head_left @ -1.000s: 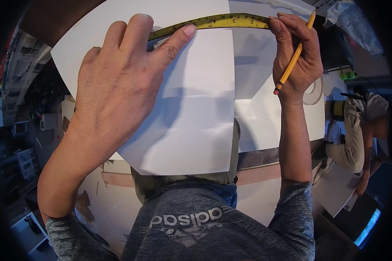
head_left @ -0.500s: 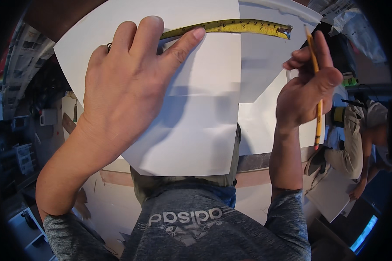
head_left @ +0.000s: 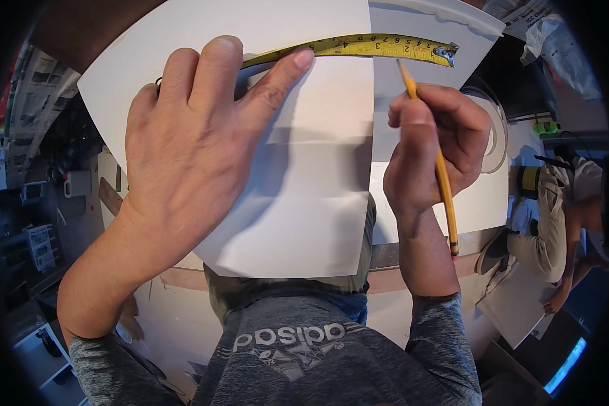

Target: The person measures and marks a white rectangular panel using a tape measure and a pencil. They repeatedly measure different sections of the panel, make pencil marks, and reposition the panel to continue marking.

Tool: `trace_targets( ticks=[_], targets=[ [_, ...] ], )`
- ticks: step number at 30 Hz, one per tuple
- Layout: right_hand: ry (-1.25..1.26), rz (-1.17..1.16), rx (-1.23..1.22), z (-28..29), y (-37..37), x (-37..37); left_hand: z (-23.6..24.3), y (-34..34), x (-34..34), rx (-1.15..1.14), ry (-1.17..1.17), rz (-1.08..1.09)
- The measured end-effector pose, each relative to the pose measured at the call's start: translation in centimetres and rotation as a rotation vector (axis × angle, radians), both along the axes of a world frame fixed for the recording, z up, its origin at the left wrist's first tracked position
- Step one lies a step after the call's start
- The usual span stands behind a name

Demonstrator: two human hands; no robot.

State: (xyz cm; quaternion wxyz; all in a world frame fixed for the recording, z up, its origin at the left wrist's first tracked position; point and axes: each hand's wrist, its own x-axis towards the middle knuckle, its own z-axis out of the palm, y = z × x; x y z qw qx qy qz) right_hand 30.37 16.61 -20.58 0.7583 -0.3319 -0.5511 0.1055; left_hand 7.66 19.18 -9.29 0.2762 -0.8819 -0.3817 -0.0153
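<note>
My left hand [head_left: 189, 142] grips and presses a yellow tape measure [head_left: 355, 46] on a white sheet [head_left: 311, 210], its thumb lying along the blade and its other fingertips hidden. The blade runs rightward over the sheet's straight edge onto a second white surface [head_left: 446, 223], ending in a metal hook at the upper right. Below the blade, my right hand [head_left: 430, 145] is closed around a yellow pencil [head_left: 445, 189], whose point is beside the blade, left of the hook; whether it touches cannot be told.
At the right another person [head_left: 545, 243] in light trousers sits low, a hand by a pale board [head_left: 511, 304]. A crumpled plastic bag [head_left: 548, 57] and a small green item [head_left: 545, 127] lie at upper right. Dark clutter and a pale container [head_left: 78, 183] fill the left side.
My right hand has let go of the tape's end and moved down and left, turning the pencil so its point is up by the blade. My left hand has shifted only slightly.
</note>
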Motion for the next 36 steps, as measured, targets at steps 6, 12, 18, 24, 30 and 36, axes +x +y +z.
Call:
trace_targets(
  ticks=[6,12,18,24,30,36],
  targets=[
    [-0.081,-0.101,-0.012,0.0,0.9,0.1,0.0,-0.1,0.1,-0.023,0.009,0.018],
    [-0.074,-0.051,-0.039,0.4,0.6,0.2,0.0,-0.2,0.1,-0.03,0.02,0.026],
    [0.043,-0.053,-0.089,0.5,0.7,-1.0,0.0,-0.2,0.1,-0.033,0.016,0.03],
    [0.121,-0.116,0.058,-0.2,2.4,-2.2,0.1,-0.1,0.2,-0.029,-0.007,0.008],
    [-0.048,-0.213,-0.004,-0.3,2.1,-2.4,0.0,-0.1,0.0,-0.034,-0.025,0.004],
    [-0.058,-0.214,0.003,-0.3,2.1,-2.4,-0.2,0.0,0.0,-0.004,-0.018,-0.013]
  ],
)
